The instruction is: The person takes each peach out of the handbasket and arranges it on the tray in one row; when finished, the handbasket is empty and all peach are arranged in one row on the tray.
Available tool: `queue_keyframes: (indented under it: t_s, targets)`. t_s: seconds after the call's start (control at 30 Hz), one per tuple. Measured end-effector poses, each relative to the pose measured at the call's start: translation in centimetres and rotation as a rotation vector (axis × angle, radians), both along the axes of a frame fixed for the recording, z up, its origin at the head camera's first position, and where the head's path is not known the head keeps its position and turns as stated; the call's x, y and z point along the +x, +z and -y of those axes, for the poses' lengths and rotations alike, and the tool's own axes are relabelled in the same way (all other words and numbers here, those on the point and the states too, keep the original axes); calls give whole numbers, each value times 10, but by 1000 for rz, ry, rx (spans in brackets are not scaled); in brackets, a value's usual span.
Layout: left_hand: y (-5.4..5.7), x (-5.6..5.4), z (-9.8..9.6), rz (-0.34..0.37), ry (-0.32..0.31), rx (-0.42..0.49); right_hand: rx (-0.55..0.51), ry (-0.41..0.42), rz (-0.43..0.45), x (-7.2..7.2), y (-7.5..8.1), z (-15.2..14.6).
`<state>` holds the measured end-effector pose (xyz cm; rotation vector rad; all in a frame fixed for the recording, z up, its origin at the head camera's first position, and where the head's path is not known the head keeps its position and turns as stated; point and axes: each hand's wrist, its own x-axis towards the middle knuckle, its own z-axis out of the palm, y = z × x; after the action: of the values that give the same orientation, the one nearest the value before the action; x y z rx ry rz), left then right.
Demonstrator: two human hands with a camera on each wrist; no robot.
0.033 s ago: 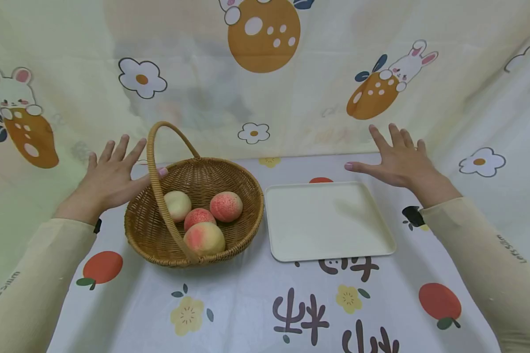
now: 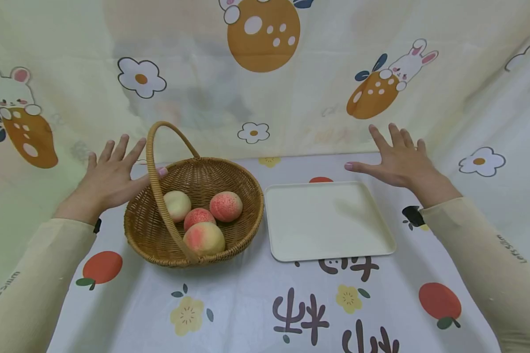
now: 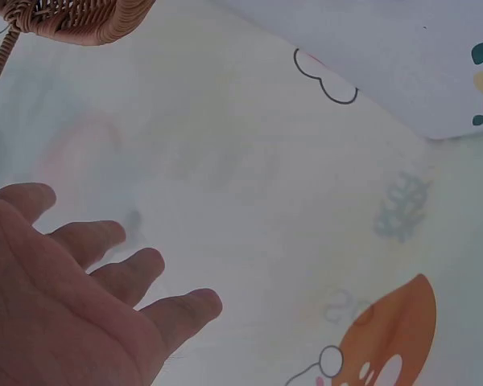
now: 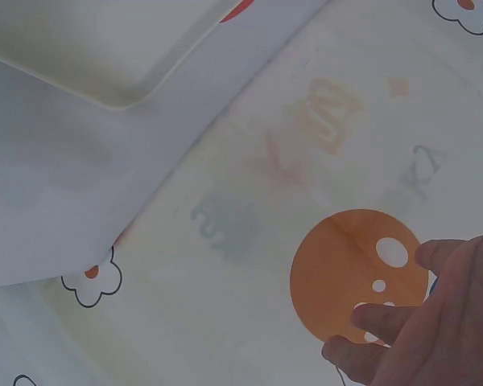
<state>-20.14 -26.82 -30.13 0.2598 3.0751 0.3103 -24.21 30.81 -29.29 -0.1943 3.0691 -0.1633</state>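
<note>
A brown wicker basket (image 2: 212, 174) with a tall arched handle (image 2: 153, 166) stands left of centre. Inside lie several peaches: a pale one (image 2: 176, 205), two pinker ones, and a yellow-and-pink one (image 2: 204, 239) toward the front. My left hand (image 2: 115, 181) is raised beside the basket, fingers spread and holding nothing; its thumb overlaps the rim behind the handle in the head view. To the right of the basket lies a cream rectangular tray (image 2: 327, 220) with nothing on it. Beyond the tray's far right corner, my right hand (image 2: 397, 162) hovers, fingers spread and holding nothing.
A white printed cloth (image 2: 238, 304) covers the table, with flowers, fruit and dark lettering on it. Behind rises a pale curtain (image 2: 194, 113) with rabbit and flower prints, meeting the table's far edge and closing in both sides.
</note>
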Motion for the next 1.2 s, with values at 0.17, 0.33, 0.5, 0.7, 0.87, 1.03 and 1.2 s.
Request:
queue_keyframes:
  t_s: [0.17,0.33,0.5,0.7,0.87,1.03,1.2]
  targets:
    - [4,-4,-3,-3,-8,-6,-12,6,5,0,-2,1]
    - [6,-4,-3,20,-15,31,-65,56,14,1,-2,17]
    - [0,2,-1,103,-34,137,-264,147,69,2,0,44]
    - [-15,16,2,191,-62,304,-672,324,114,4,-5,89]
    - [-32,28,8,250,-101,366,-985,484,161,12,-19,141]
    - [-45,34,10,271,-119,414,-1100,594,257,28,-32,190]
    - [-52,35,10,266,-158,452,-1015,672,337,44,-40,227]
